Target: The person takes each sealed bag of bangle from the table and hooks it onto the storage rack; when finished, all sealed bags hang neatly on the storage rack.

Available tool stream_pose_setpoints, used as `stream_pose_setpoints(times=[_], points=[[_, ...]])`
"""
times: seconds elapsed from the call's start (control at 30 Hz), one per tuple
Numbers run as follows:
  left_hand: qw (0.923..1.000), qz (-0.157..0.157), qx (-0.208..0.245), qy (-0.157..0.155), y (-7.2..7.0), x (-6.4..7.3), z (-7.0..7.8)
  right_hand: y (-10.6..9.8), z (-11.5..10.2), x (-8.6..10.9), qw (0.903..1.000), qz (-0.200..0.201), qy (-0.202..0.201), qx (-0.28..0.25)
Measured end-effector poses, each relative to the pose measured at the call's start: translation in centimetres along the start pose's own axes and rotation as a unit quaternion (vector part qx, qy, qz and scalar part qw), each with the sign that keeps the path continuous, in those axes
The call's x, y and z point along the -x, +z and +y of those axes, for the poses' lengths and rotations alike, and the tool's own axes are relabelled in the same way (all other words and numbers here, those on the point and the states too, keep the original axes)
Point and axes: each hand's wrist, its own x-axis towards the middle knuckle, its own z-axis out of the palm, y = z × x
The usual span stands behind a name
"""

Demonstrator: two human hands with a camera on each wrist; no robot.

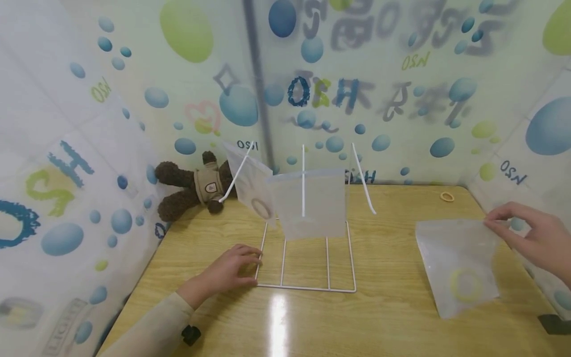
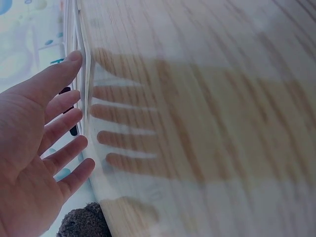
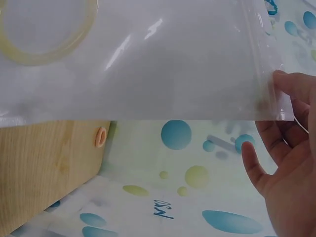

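Note:
My right hand (image 1: pixel 535 238) pinches the upper right corner of a clear zip bag (image 1: pixel 439 253), which hangs tilted over the table's right side. Through its plastic shows a pale yellow ring (image 3: pixel 34 58). At the left, my left hand (image 1: pixel 229 270) rests its fingertips against the base of a white wire rack (image 1: pixel 308 287); in the left wrist view, that hand's fingers (image 2: pixel 64 101) are spread and nearly straight. Two more bags are on the rack's arms: a left bag (image 1: pixel 247 181) with a ring inside, and a middle bag (image 1: pixel 285 208) whose contents I cannot make out.
A brown teddy bear (image 1: pixel 207 187) in a beige top lies behind the rack at the left. One small tan ring (image 1: pixel 447 197) lies at the wooden table's (image 1: pixel 388 277) back right. Bubble-patterned curtains (image 1: pixel 383 163) enclose the back and sides.

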Motion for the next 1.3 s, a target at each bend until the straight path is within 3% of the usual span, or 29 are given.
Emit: stream_pose_setpoints(times=[0.3,0.73,1.13,1.3], points=[[0.9999,-0.004,0.007,-0.005,-0.1,0.0,0.0,-0.1,-2.0,-0.1,0.9967,0.008,-0.004,-0.080],[1.0000,0.004,0.000,0.008,-0.1,0.1,0.0,-0.4,-6.7,-1.0,0.9918,0.007,-0.085,-0.096],[1.0000,0.000,0.001,0.007,-0.4,-0.1,0.4,-0.4,-10.2,-2.2,0.9808,0.008,-0.164,-0.106],[1.0000,0.000,0.003,0.008,-0.5,-0.2,0.4,0.2,-11.4,-2.7,0.9708,0.021,-0.194,-0.139]])
